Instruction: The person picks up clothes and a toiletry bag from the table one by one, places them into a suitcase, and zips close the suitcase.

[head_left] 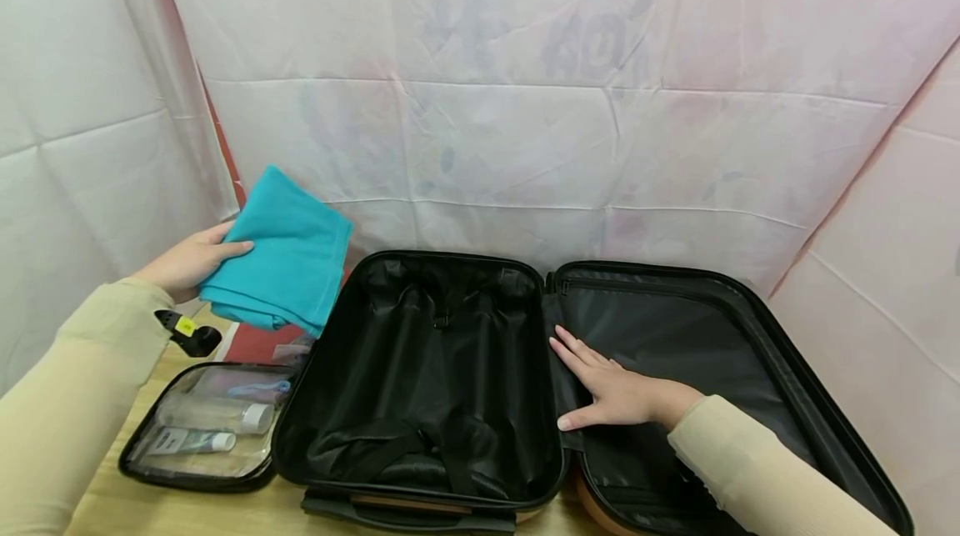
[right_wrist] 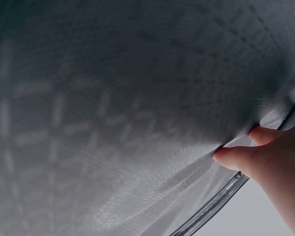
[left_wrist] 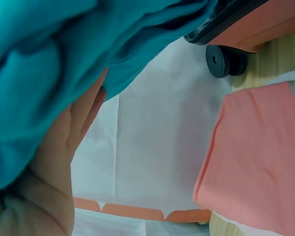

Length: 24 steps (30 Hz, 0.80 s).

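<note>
My left hand (head_left: 197,259) grips a folded turquoise cloth (head_left: 288,257) by its left edge, thumb on top, and holds it up at the left of the open suitcase. In the left wrist view the cloth (left_wrist: 49,64) covers most of the fingers. An open black-lined suitcase (head_left: 420,482) lies spread in two halves, the left one a deep shell with straps. My right hand (head_left: 618,390), fingers spread and straight, rests on the black lining of the right half (head_left: 675,328) near the hinge. The right wrist view shows that hand (right_wrist: 265,157) against dark patterned lining (right_wrist: 113,147).
A clear toiletry pouch (head_left: 198,482) with a bottle (head_left: 217,415) and a tube (head_left: 191,441) lies left of the suitcase. Behind it is something red (head_left: 258,344). Folded pink fabric (left_wrist: 260,152) lies near a suitcase wheel (left_wrist: 226,61). White sheets hang around the table.
</note>
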### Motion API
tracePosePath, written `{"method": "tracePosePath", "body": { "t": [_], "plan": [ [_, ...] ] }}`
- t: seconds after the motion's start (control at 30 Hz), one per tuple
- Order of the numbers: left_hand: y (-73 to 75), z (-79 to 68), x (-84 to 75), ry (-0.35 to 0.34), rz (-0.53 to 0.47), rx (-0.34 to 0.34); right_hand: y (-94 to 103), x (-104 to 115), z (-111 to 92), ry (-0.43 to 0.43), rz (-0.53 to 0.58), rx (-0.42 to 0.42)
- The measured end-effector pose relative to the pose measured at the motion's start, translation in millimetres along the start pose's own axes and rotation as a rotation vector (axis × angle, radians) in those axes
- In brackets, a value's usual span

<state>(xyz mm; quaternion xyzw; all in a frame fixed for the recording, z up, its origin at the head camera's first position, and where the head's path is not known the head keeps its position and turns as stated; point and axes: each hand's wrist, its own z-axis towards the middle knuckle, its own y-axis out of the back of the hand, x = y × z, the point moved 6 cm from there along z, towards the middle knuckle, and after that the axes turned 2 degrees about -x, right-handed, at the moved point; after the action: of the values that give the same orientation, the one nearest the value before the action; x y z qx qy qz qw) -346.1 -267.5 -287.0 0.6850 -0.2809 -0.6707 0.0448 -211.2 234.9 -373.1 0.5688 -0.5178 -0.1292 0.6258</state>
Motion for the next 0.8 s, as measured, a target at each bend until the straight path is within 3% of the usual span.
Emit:
{"method": "tracePosePath", "body": {
  "t": [0.8],
  "plan": [
    [-26.2, 6.2, -13.8, -0.077, -0.024, 0.067, -3.2, -2, -1, 0.002, 0.000, -0.004]
  ]
}}
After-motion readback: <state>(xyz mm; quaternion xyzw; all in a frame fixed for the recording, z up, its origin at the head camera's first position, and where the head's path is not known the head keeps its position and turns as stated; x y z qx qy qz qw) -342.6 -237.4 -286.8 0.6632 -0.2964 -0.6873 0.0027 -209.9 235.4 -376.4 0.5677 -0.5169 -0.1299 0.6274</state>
